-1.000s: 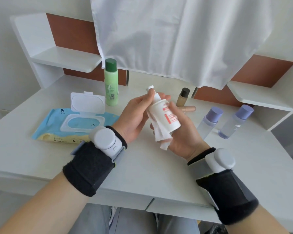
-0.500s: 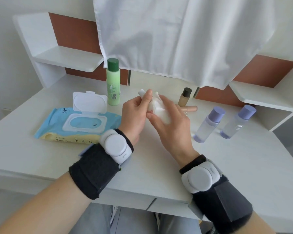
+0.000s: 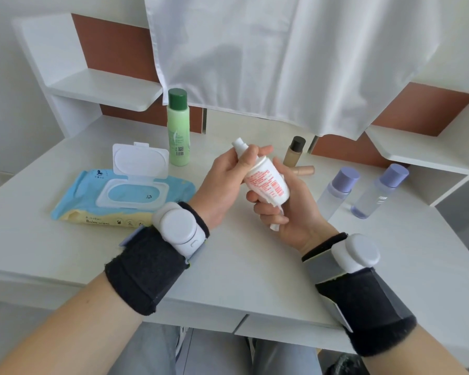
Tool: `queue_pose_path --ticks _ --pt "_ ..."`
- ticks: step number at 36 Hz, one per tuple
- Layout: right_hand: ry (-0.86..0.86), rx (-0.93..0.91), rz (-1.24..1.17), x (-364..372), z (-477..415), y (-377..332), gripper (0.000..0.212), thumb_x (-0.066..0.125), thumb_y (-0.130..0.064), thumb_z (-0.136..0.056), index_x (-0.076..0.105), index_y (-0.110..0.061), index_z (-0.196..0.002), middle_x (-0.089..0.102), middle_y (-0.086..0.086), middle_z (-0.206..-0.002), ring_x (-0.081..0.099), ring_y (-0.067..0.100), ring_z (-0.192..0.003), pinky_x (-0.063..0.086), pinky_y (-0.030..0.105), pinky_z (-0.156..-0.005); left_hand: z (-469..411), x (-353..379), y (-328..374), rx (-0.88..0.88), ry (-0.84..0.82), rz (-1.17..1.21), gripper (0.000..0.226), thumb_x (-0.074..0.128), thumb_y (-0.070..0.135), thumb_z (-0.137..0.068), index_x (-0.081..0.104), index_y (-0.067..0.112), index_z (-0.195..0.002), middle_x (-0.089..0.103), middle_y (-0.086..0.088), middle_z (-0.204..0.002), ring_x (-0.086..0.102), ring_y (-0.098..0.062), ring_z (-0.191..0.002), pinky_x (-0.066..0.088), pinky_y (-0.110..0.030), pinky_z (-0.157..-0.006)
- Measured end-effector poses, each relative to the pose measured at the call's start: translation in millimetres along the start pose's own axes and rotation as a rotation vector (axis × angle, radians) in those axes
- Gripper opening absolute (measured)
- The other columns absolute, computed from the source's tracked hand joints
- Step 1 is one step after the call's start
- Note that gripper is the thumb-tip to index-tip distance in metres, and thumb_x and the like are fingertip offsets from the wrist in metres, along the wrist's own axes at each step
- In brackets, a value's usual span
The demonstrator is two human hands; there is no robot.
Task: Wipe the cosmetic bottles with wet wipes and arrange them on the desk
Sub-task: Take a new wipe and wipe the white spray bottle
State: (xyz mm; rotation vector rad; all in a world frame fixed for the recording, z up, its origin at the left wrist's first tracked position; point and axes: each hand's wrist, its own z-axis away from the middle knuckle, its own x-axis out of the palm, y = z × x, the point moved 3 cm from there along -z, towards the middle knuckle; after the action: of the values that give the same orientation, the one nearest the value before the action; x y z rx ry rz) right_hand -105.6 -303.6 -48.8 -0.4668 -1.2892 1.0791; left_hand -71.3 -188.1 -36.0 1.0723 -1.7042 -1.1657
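The white bottle (image 3: pixel 267 182) with red print is held in the air over the worktop (image 3: pixel 228 272), tilted, its narrow top toward the left. The left hand (image 3: pixel 228 182) has its grip closed round the neck and top. The right hand (image 3: pixel 293 217) has its grip closed round the lower body, with a wet wipe (image 3: pixel 276 226) bunched between palm and bottle; only a small tail of it shows under the fingers. Most of the printed side lies bare, so the likeliest fault is a patchy clean, since a crumpled wipe touches only the base unless it is spread or the bottle is turned. A damp, smooth bottle held at a slant may also slide out if either grip loosens during a twist. It would then fall on the worktop near the small beige bottle (image 3: pixel 294 152) and the beige tube (image 3: pixel 305 170) lying beside it, and could knock them. Fingers on the top might press it and let product out, though whether it is a pump cannot be told. The green bottle (image 3: pixel 178 131) and the two purple-capped bottles (image 3: pixel 336 193) stand farther off and look safe. The pack of wipes (image 3: pixel 92 201) lies with its lid (image 3: pixel 140 158) up, so the wipes inside may dry out.
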Motion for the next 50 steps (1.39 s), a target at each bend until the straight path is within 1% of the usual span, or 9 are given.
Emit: queue_pose_path --ticks 5,9,18,23,29,34,40,47,50 --pt "0.155 -0.21 0.114 4 -3 1 0.038 0.042 -0.04 -0.102 0.063 -0.009 -0.107 0.064 0.01 -0.081 0.052 0.016 -0.054 0.039 0.02 -0.041 -3 -4 -5 0.035 0.222 -0.094 0.03 0.049 0.045 -0.09 0.069 0.023 -0.093 0.072 -0.003 -0.104 0.068 -0.017 -0.096 0.054 -0.043 -0.088" --pt "0.137 -0.297 0.124 8 -5 5 0.035 0.035 -0.029 -0.106 0.059 -0.009 -0.122 0.068 0.014 -0.118 0.067 0.028 -0.102 0.058 0.035 -0.08 -6 -15 -9 0.054 0.409 -0.135 0.05 0.049 0.056 -0.085 0.069 0.013 -0.099 0.073 -0.002 -0.097 0.069 -0.015 -0.09 0.055 -0.039 -0.083" --pt "0.096 -0.215 0.048 2 -8 6 0.043 0.03 -0.027 -0.107 0.048 -0.003 -0.139 0.059 0.016 -0.135 0.055 0.029 -0.127 0.042 0.045 -0.109 -1 -14 -2 0.243 0.477 -0.323 0.027 0.055 0.028 -0.097 0.059 0.007 -0.112 0.062 0.009 -0.118 0.056 0.01 -0.097 0.045 -0.011 -0.085" --pt "0.111 -0.229 -0.011 1 -7 5 0.043 0.031 -0.025 -0.107 0.048 -0.001 -0.138 0.059 0.013 -0.136 0.056 0.025 -0.126 0.042 0.039 -0.108 -1 -20 1 0.294 0.555 -0.3 0.023 0.055 0.026 -0.097 0.06 0.007 -0.11 0.061 0.014 -0.105 0.056 0.017 -0.09 0.041 -0.005 -0.078" --pt "0.425 -0.301 -0.025 -8 -5 1 0.036 0.044 -0.025 -0.104 0.052 -0.004 -0.133 0.067 0.009 -0.123 0.067 0.023 -0.109 0.053 0.037 -0.095 -6 -26 -5 0.147 0.552 -0.072 0.026 0.048 0.044 -0.092 0.055 0.019 -0.095 0.064 0.001 -0.099 0.064 -0.013 -0.092 0.054 -0.035 -0.081" --pt "0.511 -0.368 0.059 -8 -2 -3 0.04 0.039 -0.034 -0.105 0.05 -0.013 -0.137 0.067 0.0 -0.115 0.068 0.015 -0.102 0.053 0.034 -0.092 -7 -20 -11 -0.014 0.423 0.001 0.02 0.044 0.037 -0.101 0.052 0.023 -0.089 0.067 0.002 -0.094 0.067 -0.013 -0.085 0.054 -0.041 -0.083" --pt "0.366 -0.242 0.061 -4 -6 5 0.04 0.035 -0.035 -0.106 0.052 -0.012 -0.134 0.067 0.012 -0.124 0.067 0.028 -0.11 0.051 0.048 -0.097 -2 -3 -10 0.056 0.232 -0.032 0.029 0.045 0.027 -0.1 0.051 -0.001 -0.107 0.063 -0.001 -0.097 0.062 -0.002 -0.084 0.051 -0.02 -0.076" --pt "0.301 -0.26 0.106 -4 -3 4 0.028 0.045 -0.01 -0.101 0.062 0.003 -0.119 0.073 0.013 -0.103 0.069 0.026 -0.1 0.059 0.036 -0.078 0 11 -17 0.016 -0.042 -0.259 0.05 0.069 0.024 -0.086 0.035 0.013 -0.122 0.054 0.007 -0.108 0.058 0.013 -0.088 0.046 -0.01 -0.075" --pt "0.323 -0.284 0.138 -3 -4 4 0.029 0.044 -0.01 -0.102 0.062 0.002 -0.12 0.07 0.018 -0.114 0.068 0.028 -0.107 0.057 0.039 -0.09 -2 7 -20 0.032 0.006 -0.373 0.047 0.07 0.034 -0.085 0.042 0.018 -0.119 0.057 0.015 -0.101 0.059 0.007 -0.088 0.048 -0.014 -0.076"
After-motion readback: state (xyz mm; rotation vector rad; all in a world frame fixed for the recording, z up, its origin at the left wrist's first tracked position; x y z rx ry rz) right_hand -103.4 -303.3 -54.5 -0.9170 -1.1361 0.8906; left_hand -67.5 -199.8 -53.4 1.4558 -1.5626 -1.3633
